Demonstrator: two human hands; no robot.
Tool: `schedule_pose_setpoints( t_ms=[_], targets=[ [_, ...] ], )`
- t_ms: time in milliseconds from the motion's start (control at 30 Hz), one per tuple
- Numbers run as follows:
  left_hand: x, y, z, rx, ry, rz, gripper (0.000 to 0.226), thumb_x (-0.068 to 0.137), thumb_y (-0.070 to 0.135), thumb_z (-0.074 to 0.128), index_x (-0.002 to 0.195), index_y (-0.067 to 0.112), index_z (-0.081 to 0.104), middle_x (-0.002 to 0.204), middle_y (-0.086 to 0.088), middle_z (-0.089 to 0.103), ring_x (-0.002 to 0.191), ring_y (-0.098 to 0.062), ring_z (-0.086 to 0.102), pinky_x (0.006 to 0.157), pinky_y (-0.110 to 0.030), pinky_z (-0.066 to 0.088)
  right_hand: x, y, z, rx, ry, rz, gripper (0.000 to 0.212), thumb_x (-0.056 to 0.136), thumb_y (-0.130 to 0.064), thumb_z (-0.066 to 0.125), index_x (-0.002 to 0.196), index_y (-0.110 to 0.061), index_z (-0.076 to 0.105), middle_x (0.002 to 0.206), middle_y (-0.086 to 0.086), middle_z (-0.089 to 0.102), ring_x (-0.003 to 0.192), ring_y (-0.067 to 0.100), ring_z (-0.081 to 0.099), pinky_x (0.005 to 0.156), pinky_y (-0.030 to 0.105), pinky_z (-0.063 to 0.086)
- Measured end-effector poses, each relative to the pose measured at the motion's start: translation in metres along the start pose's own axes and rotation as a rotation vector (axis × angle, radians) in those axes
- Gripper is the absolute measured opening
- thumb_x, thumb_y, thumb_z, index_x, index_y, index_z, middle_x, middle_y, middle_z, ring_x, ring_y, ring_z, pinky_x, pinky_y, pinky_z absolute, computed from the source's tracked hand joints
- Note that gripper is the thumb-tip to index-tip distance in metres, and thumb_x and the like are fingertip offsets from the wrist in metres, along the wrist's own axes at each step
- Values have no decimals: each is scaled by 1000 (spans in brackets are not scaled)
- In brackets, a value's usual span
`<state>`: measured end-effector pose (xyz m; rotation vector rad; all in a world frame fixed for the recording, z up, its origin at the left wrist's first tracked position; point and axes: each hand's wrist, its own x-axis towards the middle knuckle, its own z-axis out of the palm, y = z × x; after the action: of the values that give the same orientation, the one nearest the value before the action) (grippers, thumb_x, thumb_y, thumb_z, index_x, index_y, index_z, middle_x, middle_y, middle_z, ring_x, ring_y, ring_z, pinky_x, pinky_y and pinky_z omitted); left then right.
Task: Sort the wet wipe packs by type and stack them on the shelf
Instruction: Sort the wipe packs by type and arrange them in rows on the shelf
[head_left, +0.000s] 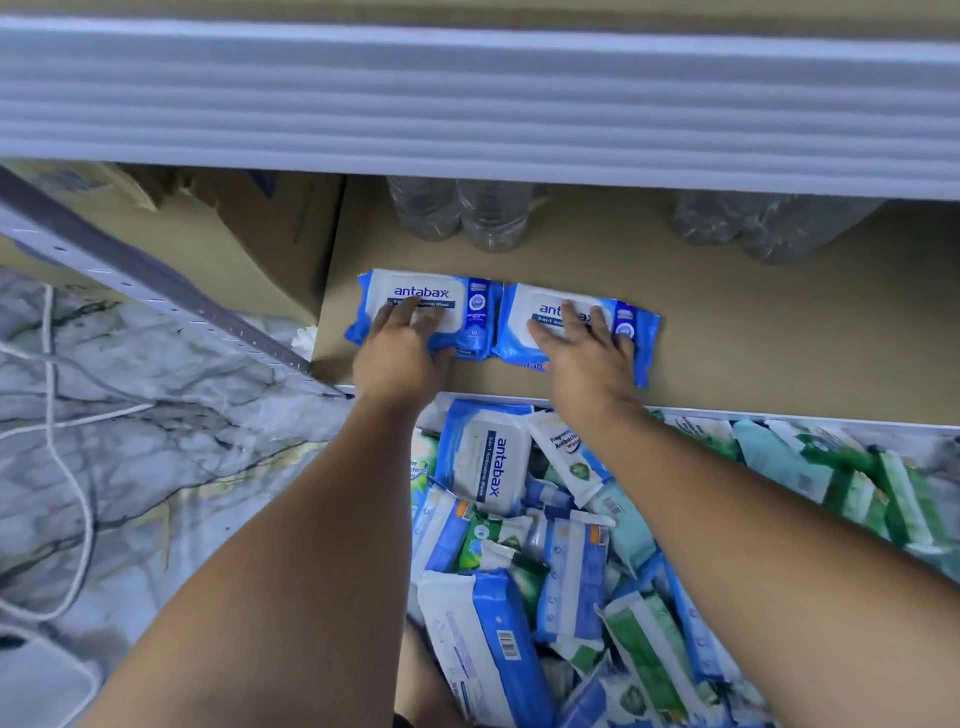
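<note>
Two blue and white antabax wipe packs lie flat side by side on the brown shelf board (753, 343). My left hand (400, 345) rests on the left pack (447, 296), fingers laid over its near edge. My right hand (584, 345) lies spread with straight fingers on the right pack (540, 312). Below the shelf edge, on the floor, is a heap of several mixed packs (587, 571): blue antabax ones (493, 462), and green and teal ones (852, 478).
An upper white shelf edge (467, 104) overhangs the board. Clear plastic bottles (467, 213) stand at the back, more at the right (769, 223). A cardboard box (228, 228) sits left of the packs. A white cord (57, 441) runs over the marbled floor.
</note>
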<state>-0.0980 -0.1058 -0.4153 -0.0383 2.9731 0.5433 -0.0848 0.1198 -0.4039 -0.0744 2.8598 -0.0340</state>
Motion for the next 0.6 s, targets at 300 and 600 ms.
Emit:
schedule_pose_setpoints(
  t_ms=[300, 600],
  targets=[
    [45, -6, -2, 30, 51, -10, 56, 87, 45, 67, 141, 36, 55, 153, 4, 44, 145, -21, 35, 106, -41, 46, 52, -2, -8, -19, 4, -32, 70, 96, -14, 56, 152, -45, 29, 167, 5, 17, 151, 36, 14, 116, 60, 21],
    [57, -4, -4, 47, 24, -1, 60, 88, 44, 66, 145, 33, 50, 155, 3, 42, 145, -22, 33, 108, -44, 45, 66, 0, -16, 1, -71, -53, 67, 99, -20, 54, 153, -47, 26, 168, 3, 14, 153, 34, 10, 117, 59, 20]
  ],
)
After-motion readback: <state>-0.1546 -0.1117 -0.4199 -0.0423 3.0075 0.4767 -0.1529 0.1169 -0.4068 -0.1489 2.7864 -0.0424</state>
